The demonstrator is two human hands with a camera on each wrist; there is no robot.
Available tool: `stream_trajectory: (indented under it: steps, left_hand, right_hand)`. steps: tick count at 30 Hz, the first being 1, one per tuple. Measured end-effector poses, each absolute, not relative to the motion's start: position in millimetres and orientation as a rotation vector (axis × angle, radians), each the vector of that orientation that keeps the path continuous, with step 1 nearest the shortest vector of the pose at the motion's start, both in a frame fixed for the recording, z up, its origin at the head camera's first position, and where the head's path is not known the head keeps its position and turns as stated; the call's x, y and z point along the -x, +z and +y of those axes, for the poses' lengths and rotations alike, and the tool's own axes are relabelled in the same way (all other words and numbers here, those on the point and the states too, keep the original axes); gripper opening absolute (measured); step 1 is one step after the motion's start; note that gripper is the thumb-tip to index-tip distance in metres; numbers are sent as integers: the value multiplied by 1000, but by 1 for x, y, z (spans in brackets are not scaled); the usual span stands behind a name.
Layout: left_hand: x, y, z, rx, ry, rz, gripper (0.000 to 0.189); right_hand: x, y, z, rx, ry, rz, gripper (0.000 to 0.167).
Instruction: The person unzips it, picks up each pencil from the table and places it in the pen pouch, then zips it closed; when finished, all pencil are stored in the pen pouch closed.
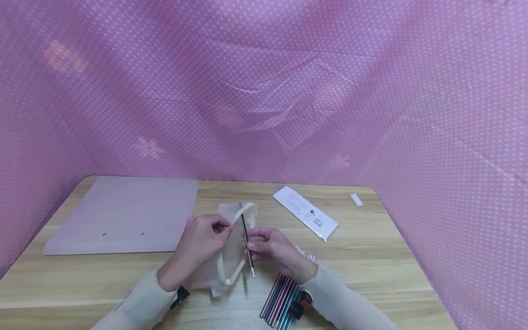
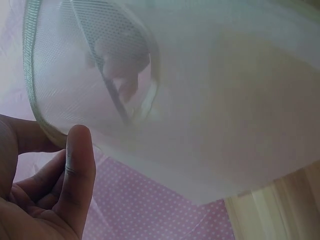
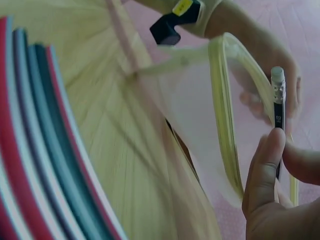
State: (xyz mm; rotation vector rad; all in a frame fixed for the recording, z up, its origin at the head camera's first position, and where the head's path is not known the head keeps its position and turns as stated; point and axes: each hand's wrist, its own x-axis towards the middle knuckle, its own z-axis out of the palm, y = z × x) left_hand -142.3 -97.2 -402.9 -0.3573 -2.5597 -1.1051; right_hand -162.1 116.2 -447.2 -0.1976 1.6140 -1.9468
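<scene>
A see-through mesh zip pouch (image 1: 235,247) with a pale yellow zip stands with its mouth spread wide. My left hand (image 1: 205,239) pinches the zip edge between thumb and finger; in the left wrist view the thumb presses on that rim. A dark pencil (image 3: 278,111) with a white eraser end is pinched by my right hand (image 1: 270,247) at the pouch mouth. Its far end reaches inside the opening, seen through the mesh in the left wrist view. Under my right wrist lies a bundle of coloured pencils (image 1: 280,298), partly hidden by the sleeve.
A pale flat folder (image 1: 136,213) with two holes covers the left of the wooden table (image 1: 359,284). Toward the back right lie a white printed packet (image 1: 305,211) and a white eraser (image 1: 356,200). Pink dotted cloth (image 1: 264,114) hangs around the table.
</scene>
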Motion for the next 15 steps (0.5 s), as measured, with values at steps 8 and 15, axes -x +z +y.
stream_trajectory:
  steps: [8,15]
  left_hand:
    - [141,-402,-95,320,-1173,-2635,4]
    - [141,-403,-94,304,-1226,-2633,5]
  right_hand:
    - [155,-443,98,130,-1989,1653,44]
    - [150,-446,87,110,-2060,1654,45]
